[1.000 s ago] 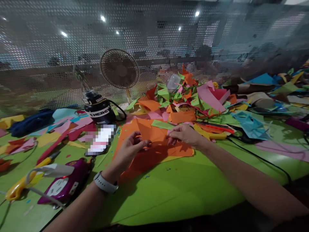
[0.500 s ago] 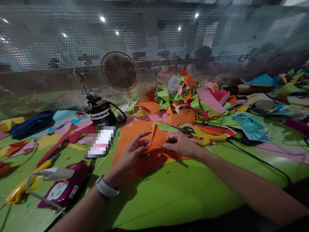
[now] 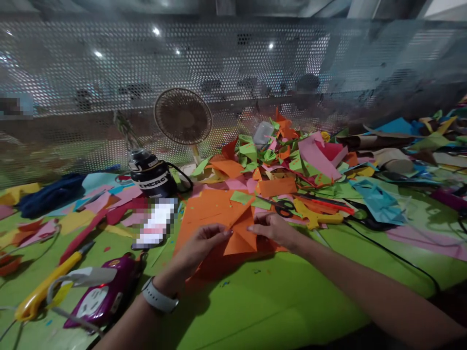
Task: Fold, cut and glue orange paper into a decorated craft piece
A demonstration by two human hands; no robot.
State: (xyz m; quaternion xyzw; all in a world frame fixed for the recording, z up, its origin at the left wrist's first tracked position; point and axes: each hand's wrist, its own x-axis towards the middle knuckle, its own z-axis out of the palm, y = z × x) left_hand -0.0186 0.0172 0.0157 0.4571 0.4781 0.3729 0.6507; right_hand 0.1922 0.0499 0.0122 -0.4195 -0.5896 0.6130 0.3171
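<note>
A creased piece of orange paper (image 3: pixel 241 234) is held up between my two hands, its folds spread toward me. My left hand (image 3: pixel 207 240) pinches its left side between thumb and fingers. On the right edge, my right hand (image 3: pixel 274 228) grips it with thumb and forefinger. Beneath lies a larger orange sheet (image 3: pixel 199 206) on the green table (image 3: pixel 277 296). A green paper strip (image 3: pixel 241 198) rests just behind the held piece. Scissors (image 3: pixel 285 208) and a yellow glue gun (image 3: pixel 314 216) lie close to my right hand.
Behind rises a heap of paper scraps (image 3: pixel 270 150) before a perforated metal screen (image 3: pixel 233 63). A fan (image 3: pixel 183 116) and black bottle (image 3: pixel 155 175) stand at the back. To the left lie a purple power bank-like device (image 3: pixel 105 291) and a yellow tool (image 3: pixel 51 279) with cables.
The orange paper has gone from a raised, pointed fold to a more open, flatter shape. My left fingers, spread before, have closed on its edge. The view has tilted up slightly.
</note>
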